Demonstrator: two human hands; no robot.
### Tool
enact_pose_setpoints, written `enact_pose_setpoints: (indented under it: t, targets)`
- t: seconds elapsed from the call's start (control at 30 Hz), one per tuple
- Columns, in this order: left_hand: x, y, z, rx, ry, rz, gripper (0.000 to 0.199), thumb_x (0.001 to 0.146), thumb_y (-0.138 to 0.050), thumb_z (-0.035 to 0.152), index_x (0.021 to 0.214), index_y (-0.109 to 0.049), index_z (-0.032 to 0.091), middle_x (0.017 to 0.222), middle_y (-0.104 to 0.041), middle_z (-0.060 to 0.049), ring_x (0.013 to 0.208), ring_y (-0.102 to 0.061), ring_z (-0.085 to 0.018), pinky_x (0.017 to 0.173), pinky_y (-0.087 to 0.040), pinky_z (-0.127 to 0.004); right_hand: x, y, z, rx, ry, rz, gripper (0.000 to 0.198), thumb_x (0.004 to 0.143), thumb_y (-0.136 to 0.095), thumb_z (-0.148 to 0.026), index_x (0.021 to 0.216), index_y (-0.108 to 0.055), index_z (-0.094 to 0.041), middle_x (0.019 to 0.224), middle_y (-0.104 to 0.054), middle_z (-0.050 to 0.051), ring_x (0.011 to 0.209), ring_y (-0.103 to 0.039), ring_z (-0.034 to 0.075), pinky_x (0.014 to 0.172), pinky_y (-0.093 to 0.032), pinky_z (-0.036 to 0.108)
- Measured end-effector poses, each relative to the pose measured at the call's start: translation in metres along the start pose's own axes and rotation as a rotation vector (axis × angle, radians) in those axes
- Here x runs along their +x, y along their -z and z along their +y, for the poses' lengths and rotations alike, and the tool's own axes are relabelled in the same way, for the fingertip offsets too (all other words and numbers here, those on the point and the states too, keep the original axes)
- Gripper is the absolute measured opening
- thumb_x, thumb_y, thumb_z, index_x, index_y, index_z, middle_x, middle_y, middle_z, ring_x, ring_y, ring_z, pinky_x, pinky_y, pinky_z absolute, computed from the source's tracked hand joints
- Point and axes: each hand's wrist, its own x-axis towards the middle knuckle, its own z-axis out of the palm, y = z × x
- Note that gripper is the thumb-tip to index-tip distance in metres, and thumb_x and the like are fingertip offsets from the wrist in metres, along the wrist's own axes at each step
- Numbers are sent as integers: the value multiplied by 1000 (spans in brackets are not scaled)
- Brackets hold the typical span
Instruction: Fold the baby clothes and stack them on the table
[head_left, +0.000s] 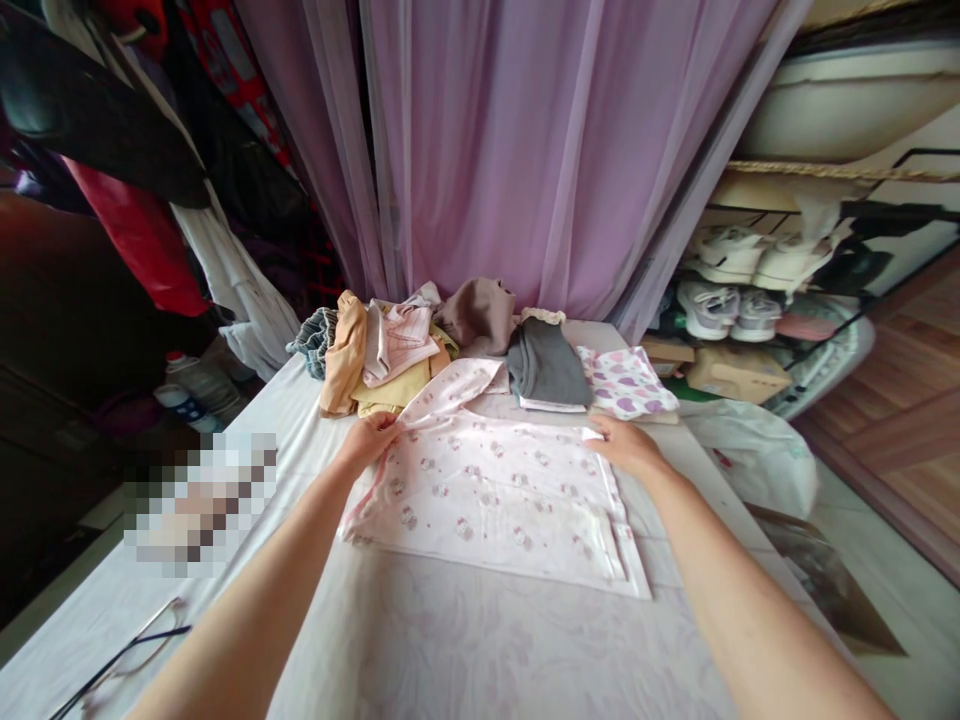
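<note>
A pale pink child's top [487,470] with a small cartoon-cat print lies spread on the white cloth in front of me. One sleeve [457,390] points away toward the back, and the lower part is folded over in layers. My left hand [373,437] pinches the top's far edge at the left, near the base of that sleeve. At the far right corner, my right hand [619,440] has its fingers closed on the edge of the same top. Just beyond my right hand is a folded cloth with purple hearts [628,382].
Behind the top lie a rumpled clothes heap [397,355], a brown garment [480,315] and folded dark grey clothing [549,362]. Eyeglasses [124,650] rest at the left front. Purple curtains [510,150] hang behind. Shoes [724,310] stand on a rack at the right.
</note>
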Motion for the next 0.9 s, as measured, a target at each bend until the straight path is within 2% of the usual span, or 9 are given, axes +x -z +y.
enact_pose_setpoints:
  t: [0.07,0.13,0.27,0.43,0.53,0.67,0.77,0.9]
  targets:
    - [1,1,1,4,3,-14,33,68,-59,52,72,-63,20,59,-56,4,57,-50,-14,55,-35,-25,4,1,-3,-39,-44,-120,24,61,-69,-21,83,-75,-24,73,-72,2,65,-64,20,57,-43,27]
    - [1,2,0,-18,-10,-62,32,68,-59,51,70,-62,20,59,-56,4,57,-50,-14,55,-36,-25,5,4,-7,-82,-54,-175,15,61,-67,-20,74,-73,-23,70,-69,1,64,-62,19,56,-40,26]
    - [1,5,-1,-26,-53,-116,30,67,-59,50,65,-59,20,59,-54,3,57,-49,-13,56,-37,-25,-2,14,-10,-105,8,-122,10,61,-63,-18,70,-67,-22,70,-67,-1,65,-59,16,56,-37,24]
    - [-5,12,-1,-113,-65,-163,32,66,-63,51,68,-58,19,65,-57,2,64,-54,-15,61,-42,-25,-34,18,-6,-65,-30,-32,25,68,-60,-22,92,-66,-25,78,-69,-2,66,-59,16,59,-38,24]
    - [-10,17,-1,-111,-84,-208,34,68,-60,53,71,-57,19,67,-55,2,66,-53,-15,64,-42,-26,-55,15,-5,-103,45,29,20,71,-56,-20,88,-65,-25,79,-68,-1,70,-60,17,62,-39,25]
    - [-12,22,-1,60,-128,-213,32,68,-56,52,69,-54,21,64,-51,4,65,-48,-15,60,-39,-25,-73,7,-2,-205,218,127,15,70,-50,-14,75,-61,-24,79,-66,2,81,-59,20,70,-41,28]
    - [-13,24,3,229,-155,-174,27,66,-56,49,66,-52,22,61,-49,4,63,-47,-15,58,-36,-25,-80,5,-1,-263,280,173,19,73,-49,-12,80,-63,-23,81,-66,4,82,-58,21,74,-42,29]
    - [-14,25,9,382,-196,-129,17,65,-57,40,66,-56,23,64,-57,2,66,-54,-17,63,-39,-27,-86,4,-1,-340,309,178,26,75,-48,-8,85,-66,-24,85,-68,5,85,-58,22,78,-41,31]
